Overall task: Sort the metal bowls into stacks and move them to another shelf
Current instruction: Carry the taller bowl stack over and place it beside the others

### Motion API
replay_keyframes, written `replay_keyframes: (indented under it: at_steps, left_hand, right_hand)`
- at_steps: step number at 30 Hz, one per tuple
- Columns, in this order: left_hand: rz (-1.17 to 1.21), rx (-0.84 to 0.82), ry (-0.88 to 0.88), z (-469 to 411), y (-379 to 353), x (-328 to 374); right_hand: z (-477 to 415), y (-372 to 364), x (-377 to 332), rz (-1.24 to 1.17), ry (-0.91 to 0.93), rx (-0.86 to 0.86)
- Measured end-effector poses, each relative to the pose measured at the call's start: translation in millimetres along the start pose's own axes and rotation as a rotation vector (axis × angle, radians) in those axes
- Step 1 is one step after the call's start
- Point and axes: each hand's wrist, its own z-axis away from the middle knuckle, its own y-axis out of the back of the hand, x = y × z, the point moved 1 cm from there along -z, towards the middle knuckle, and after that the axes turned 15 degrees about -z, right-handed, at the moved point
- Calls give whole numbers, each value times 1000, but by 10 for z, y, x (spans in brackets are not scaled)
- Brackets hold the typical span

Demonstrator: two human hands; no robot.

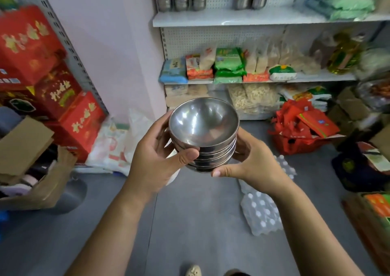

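Metal bowls (204, 128), nested into one stack, are up in the air between both hands, above the grey floor (200, 223) and well short of the shelves. The stack's long axis runs upright, with the open mouths facing up toward the camera and the shiny inside of the top bowl showing. The left hand (154, 161) grips the left side, thumb across the front of the rims. The right hand (253, 166) cups the lower right side, fingers curled behind and thumb under the front edge. Ahead, the top shelf (232, 19) carries three more bowl stacks (181, 0), standing upright side by side.
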Motion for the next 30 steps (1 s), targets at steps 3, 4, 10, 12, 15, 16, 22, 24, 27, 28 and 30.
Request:
replay_keyframes:
  at_steps: [3, 4, 10, 12, 15, 16, 22, 24, 27, 28, 30]
  left_hand:
    - [0, -54, 29, -469, -48, -234]
    - [2, -61, 42, -613, -73, -326]
    - [41, -52, 99, -1613, -276, -858]
    - [33, -39, 105, -2019, -340, -971]
    - [24, -21, 101, -2707, -467, -1068]
    - [23, -18, 101, -2942, -520, -1086]
    - [33, 48, 120, -4081, -787, -1269]
    - [34, 65, 147, -4364, -828, -1366]
    - [46, 91, 200, -4766, -864, -1524]
    - [50, 98, 215, -4910, -872, -1577]
    - [48, 95, 229, -5229, -880, -1699]
  right_hand:
    - [-358, 164, 160, -13, -28, 41]
    - [-483, 229, 215, -11, -38, 44]
    - [-1430, 656, 549, -12, -91, 40]
    - [-1842, 852, 640, -16, -96, 27]
    - [-2524, 1194, 713, -32, -95, 1]
    - [-2748, 1319, 733, -39, -96, -2]
    - [-3916, 1926, 846, -53, -105, -62]
    - [-4232, 2038, 924, -64, -117, -78]
    - [-4660, 2188, 1074, -77, -133, -90]
    - [-4805, 2240, 1121, -82, -138, -92]
    - [-5112, 2347, 1214, -95, -148, -90]
